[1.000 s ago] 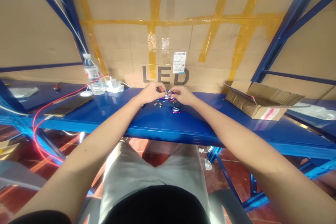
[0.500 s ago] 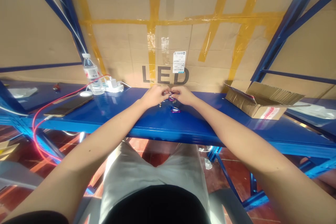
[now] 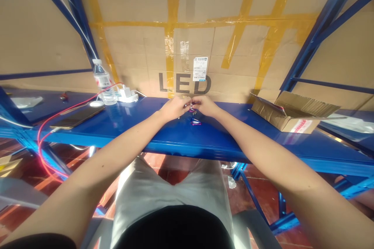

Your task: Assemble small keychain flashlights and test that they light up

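Observation:
My left hand (image 3: 176, 106) and my right hand (image 3: 203, 106) meet over the blue tabletop (image 3: 175, 136), near its far side. Both are closed, thumbs and fingers pinched together and their tips almost touching. Whatever lies between the fingertips is small and shiny, too small to name. Just below my right fingers a little silver and pink metallic piece (image 3: 195, 122) lies on the surface. More small shiny bits show right under the fingertips, partly hidden by the hands.
Behind the table stands a large cardboard panel (image 3: 140, 50) marked LED. To the left are a water bottle (image 3: 107, 89), a white power strip (image 3: 127, 95), a phone-like dark slab (image 3: 78, 118) and a red cable (image 3: 52, 116). An open cardboard box (image 3: 288, 118) sits at right.
My left hand has turned slightly and shifted right, its fingers closer to those of my right hand. The right hand has hardly moved. The metallic piece on the table stays in place.

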Tool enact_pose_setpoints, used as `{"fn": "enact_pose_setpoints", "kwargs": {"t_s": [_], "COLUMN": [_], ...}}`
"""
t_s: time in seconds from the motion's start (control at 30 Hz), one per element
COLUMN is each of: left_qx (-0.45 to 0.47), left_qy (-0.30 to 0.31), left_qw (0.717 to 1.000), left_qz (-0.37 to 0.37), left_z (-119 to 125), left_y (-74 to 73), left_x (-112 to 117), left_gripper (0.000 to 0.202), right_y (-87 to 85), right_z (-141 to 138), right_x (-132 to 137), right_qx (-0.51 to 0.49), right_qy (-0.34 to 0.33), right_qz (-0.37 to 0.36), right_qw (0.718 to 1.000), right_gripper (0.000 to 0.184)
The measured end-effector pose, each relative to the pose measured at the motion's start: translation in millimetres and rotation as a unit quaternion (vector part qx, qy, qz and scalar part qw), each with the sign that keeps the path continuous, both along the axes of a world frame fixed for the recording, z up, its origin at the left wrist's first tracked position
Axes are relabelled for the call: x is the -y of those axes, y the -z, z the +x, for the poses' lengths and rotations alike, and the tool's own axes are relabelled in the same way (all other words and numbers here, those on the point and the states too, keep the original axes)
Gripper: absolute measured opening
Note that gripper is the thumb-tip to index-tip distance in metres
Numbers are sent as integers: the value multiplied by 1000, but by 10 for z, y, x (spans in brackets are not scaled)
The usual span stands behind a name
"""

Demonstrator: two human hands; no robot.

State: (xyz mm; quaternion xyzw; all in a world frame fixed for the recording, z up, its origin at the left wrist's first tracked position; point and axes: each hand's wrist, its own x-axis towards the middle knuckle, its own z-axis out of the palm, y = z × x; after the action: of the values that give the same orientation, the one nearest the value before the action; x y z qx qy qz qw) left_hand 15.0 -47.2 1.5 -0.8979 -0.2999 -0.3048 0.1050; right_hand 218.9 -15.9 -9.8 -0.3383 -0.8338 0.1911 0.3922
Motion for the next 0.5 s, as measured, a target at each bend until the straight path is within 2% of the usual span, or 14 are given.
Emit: {"fn": "enact_pose_setpoints", "kwargs": {"t_s": [0.5], "left_qx": [23], "left_qy": [53], "left_qw": [998], "left_qz": [8], "left_z": [0], "left_y": [61], "left_x": [-80], "left_gripper": [12], "right_y": [10], "right_z": [19], "right_x": [-37], "right_qx": [28], "right_qy": [10], "right_qz": [48], "right_qw": [998], "right_gripper": [15]}}
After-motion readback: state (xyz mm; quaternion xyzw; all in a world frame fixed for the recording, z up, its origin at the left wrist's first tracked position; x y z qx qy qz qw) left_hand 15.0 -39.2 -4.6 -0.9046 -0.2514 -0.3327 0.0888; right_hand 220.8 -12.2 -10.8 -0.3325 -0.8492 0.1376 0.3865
